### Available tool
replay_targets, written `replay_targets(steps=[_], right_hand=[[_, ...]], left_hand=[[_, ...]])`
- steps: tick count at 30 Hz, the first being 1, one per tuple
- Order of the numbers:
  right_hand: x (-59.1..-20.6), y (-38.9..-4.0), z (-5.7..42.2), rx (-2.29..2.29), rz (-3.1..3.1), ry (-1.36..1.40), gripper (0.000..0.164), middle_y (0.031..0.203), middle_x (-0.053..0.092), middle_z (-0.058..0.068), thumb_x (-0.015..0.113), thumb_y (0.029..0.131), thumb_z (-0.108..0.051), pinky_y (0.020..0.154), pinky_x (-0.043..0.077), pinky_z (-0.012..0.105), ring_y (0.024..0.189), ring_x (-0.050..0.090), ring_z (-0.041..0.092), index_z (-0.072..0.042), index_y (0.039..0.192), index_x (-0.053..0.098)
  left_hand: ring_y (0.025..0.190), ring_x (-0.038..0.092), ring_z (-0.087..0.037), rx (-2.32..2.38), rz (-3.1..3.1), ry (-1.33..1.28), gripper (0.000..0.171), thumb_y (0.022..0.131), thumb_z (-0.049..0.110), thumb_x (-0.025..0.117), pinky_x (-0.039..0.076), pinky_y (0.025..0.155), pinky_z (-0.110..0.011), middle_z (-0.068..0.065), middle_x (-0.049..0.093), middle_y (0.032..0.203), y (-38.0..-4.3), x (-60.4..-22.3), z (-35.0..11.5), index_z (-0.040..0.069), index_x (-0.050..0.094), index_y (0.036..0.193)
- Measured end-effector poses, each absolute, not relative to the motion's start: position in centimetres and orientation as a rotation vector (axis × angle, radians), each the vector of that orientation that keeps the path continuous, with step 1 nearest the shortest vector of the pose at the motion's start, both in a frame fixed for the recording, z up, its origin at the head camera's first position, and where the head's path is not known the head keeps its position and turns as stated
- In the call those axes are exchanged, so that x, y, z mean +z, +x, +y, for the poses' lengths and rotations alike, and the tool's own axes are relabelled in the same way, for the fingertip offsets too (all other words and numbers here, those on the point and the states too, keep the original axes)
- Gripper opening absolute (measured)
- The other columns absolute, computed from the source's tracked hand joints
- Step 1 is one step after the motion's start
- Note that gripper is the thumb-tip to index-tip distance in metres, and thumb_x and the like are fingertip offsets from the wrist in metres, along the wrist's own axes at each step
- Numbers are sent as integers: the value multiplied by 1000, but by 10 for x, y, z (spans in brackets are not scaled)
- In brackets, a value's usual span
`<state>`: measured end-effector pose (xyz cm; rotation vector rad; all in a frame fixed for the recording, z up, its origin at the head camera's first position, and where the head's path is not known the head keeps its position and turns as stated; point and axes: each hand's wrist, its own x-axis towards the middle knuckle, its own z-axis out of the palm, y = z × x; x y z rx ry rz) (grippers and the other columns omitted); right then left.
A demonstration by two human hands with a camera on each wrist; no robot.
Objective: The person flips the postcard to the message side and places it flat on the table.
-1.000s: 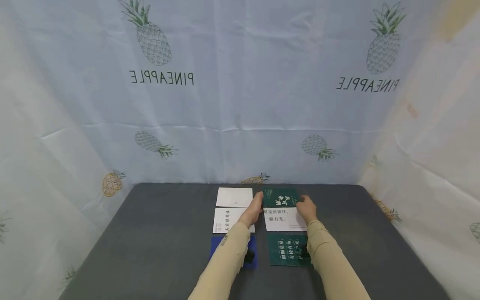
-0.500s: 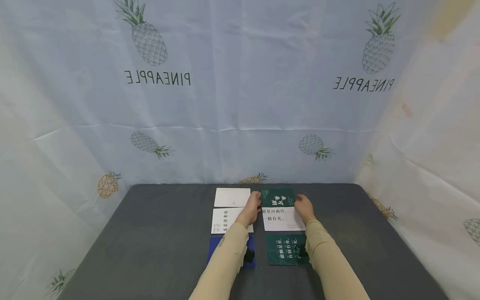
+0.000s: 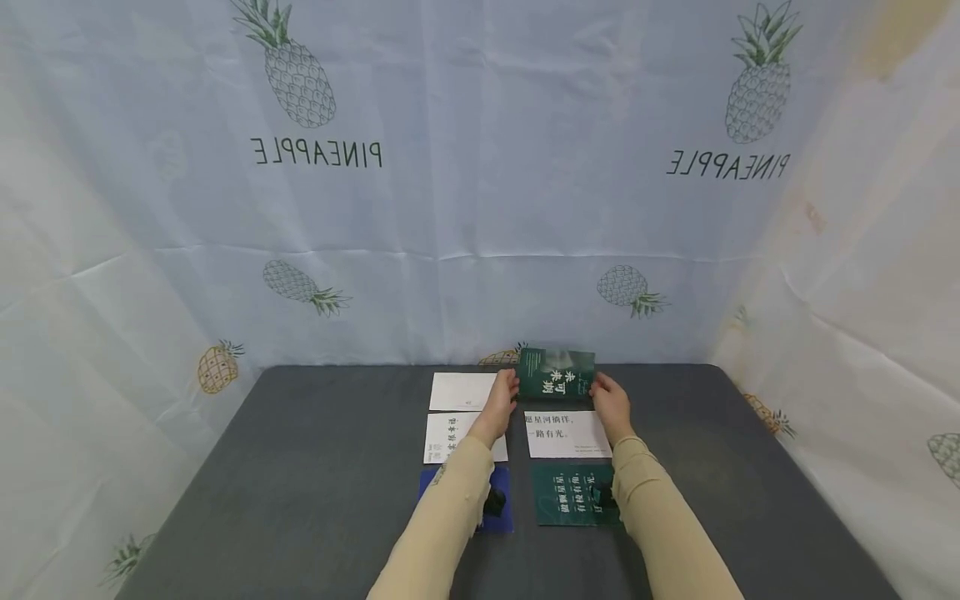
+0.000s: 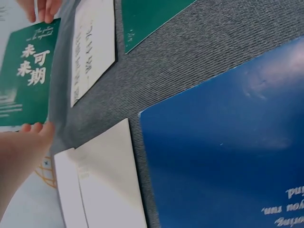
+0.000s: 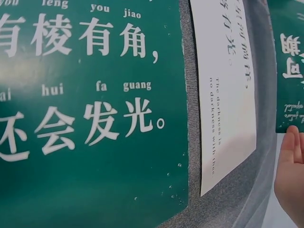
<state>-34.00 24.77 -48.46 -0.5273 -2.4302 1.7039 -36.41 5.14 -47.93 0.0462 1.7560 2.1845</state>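
A dark green card (image 3: 557, 374) with white Chinese characters is raised at the far side of the table, tilted up toward the camera. My left hand (image 3: 498, 403) pinches its left edge, and my right hand (image 3: 612, 403) grips the right edge. In the left wrist view, the same green card (image 4: 29, 71) shows between the fingertips of both hands. Just below it lies a white card (image 3: 568, 434) with black characters. Another green card (image 3: 573, 493) lies nearer, partly behind my right wrist camera. The right wrist view shows fingers (image 5: 293, 140) at the held card's edge.
Left of these lie a plain white card (image 3: 461, 392), a white card (image 3: 444, 437) with writing, and a blue card (image 3: 503, 521) partly under my left forearm. The dark grey table (image 3: 315, 492) ends at a pineapple-print curtain (image 3: 450, 200).
Both hands have lifted the far green card off the table and tipped it up, raising it above the white card. The other cards stay where they were.
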Motion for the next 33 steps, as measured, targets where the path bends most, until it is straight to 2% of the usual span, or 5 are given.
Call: replay_targets(steps=[3, 8, 18, 26, 33], right_hand=[[-503, -353, 253, 1710, -2349, -553, 59, 139, 45, 18, 30, 99, -47, 107, 37, 45, 124, 46, 32, -7, 142, 38], [-548, -386, 271, 1748, -2229, -606, 94, 126, 55, 10, 29, 76, -82, 99, 45, 39, 114, 54, 24, -11, 133, 50], [-546, -377, 271, 1835, -2157, -571, 89, 137, 51, 9, 42, 76, -78, 99, 46, 39, 122, 53, 27, -13, 137, 46], [-546, -377, 271, 1801, -2097, -584, 81, 131, 57, 8, 49, 76, -74, 91, 51, 32, 113, 59, 22, -15, 131, 54], [-546, -374, 267, 1895, -2058, -495, 71, 139, 50, 3, 56, 80, -63, 93, 49, 31, 117, 55, 21, -17, 133, 52]], left_hand=[[141, 20, -37, 2117, 1883, 75, 63, 97, 39, 20, 15, 116, -49, -22, 24, 150, -363, -474, 52, -1, 21, 145], [145, 13, -32, 2021, 2054, 114, 62, 98, 48, 19, 11, 117, -50, -12, 16, 155, -361, -471, 53, 12, 20, 149], [144, 17, -32, 1949, 2185, 191, 65, 97, 55, 22, 15, 116, -51, -8, 22, 156, -358, -471, 51, 15, 25, 148], [131, 43, -30, 1961, 2332, 167, 59, 93, 56, 39, 35, 107, -47, -7, 48, 141, -359, -474, 54, 16, 47, 135], [123, 52, -30, 1928, 2432, 110, 52, 95, 41, 48, 43, 101, -42, -14, 55, 132, -359, -476, 55, 6, 48, 134]])
